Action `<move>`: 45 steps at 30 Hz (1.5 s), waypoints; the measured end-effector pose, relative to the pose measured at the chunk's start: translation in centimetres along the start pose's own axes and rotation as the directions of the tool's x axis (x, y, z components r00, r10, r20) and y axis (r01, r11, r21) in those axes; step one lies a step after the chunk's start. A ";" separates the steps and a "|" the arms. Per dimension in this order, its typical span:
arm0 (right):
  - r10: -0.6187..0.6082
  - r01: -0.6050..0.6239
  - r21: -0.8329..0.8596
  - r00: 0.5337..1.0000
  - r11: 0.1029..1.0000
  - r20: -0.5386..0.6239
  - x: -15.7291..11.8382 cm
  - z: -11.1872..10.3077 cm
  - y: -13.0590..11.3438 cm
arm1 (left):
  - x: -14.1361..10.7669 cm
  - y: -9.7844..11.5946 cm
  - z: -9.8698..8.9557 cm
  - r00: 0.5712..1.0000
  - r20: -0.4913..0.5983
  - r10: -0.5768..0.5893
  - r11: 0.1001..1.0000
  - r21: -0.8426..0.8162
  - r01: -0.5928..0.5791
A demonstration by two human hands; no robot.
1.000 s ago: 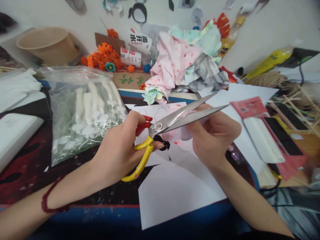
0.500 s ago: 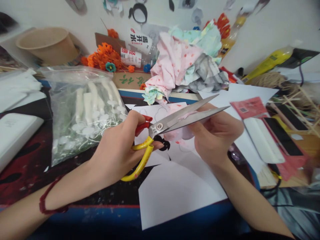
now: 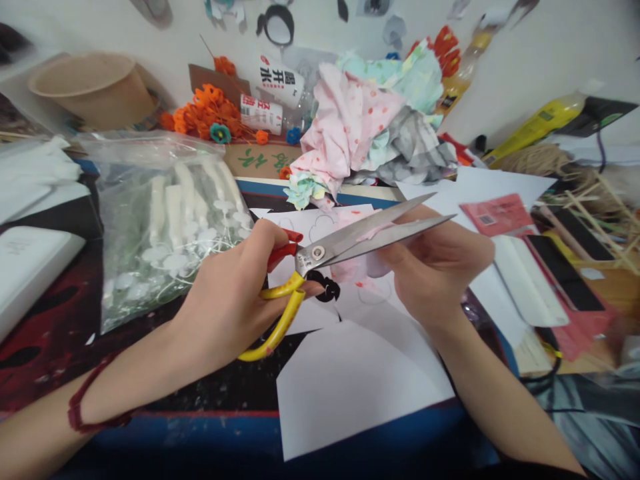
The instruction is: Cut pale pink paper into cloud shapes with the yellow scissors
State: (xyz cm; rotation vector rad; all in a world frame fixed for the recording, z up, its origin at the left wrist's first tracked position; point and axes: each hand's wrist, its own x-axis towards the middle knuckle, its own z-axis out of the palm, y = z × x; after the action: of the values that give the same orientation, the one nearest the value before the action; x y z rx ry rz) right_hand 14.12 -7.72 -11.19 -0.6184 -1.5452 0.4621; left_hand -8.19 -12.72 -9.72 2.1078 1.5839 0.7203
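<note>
My left hand (image 3: 225, 293) is closed around the yellow and red handles of a pair of scissors (image 3: 345, 243). The blades are parted and point right. Between them shows a strip of thin pink material (image 3: 375, 231), cloth or paper. My right hand (image 3: 435, 267) pinches pink material behind the blades; its fingertips are partly hidden. Below the blades, more pink spotted material (image 3: 347, 270) shows above a white sheet with pencilled outlines (image 3: 295, 313). A small black curled thing (image 3: 329, 289) is by my left fingertips. Nearer to me lies a blank white sheet (image 3: 360, 393).
A clear plastic bag (image 3: 165, 233) of white and green pieces lies left, near a white box (image 3: 35, 273). Crumpled fabrics (image 3: 355, 120), orange flowers (image 3: 210, 110) and paper cups (image 3: 263, 112) stand behind. A black phone (image 3: 565, 270) lies at the right.
My left hand and the scissors have shifted slightly left and down. My right hand has turned or moved a little to the right. Both holds look the same.
</note>
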 end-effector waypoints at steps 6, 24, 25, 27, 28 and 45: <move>0.039 -0.037 -0.050 0.999 0.998 0.037 0.2 -0.3 -0.3 | 0.0 0.1 -0.3 1.000 -0.004 0.009 1.000 -0.017 -0.009; -0.081 0.091 -0.101 0.992 0.991 0.095 0.8 -1.0 -0.2 | -0.2 0.4 -0.8 0.999 0.034 0.026 0.996 0.082 -0.029; -0.084 0.095 -0.115 0.992 0.989 0.095 0.8 -1.0 -0.1 | -0.3 0.3 -0.9 0.999 0.035 0.028 0.996 0.088 -0.031; -0.078 0.092 -0.136 0.992 0.987 0.101 0.8 -1.1 -0.1 | -0.3 0.4 -0.9 0.999 0.035 0.038 0.994 0.102 -0.042; -0.072 0.086 -0.137 0.992 0.987 0.107 0.8 -1.2 -0.1 | -0.3 0.4 -0.9 0.998 0.039 0.040 0.993 0.109 -0.044; -0.121 0.135 -0.084 0.980 0.987 0.158 1.3 -1.5 -0.1 | -0.2 -0.2 -0.5 0.987 -0.041 0.156 0.969 0.198 -0.145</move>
State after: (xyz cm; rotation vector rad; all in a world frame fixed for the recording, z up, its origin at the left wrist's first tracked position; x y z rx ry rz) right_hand 15.61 -7.09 -10.04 -0.5619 -1.7491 0.3469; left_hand -8.65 -12.84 -9.50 2.3905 1.5937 0.7049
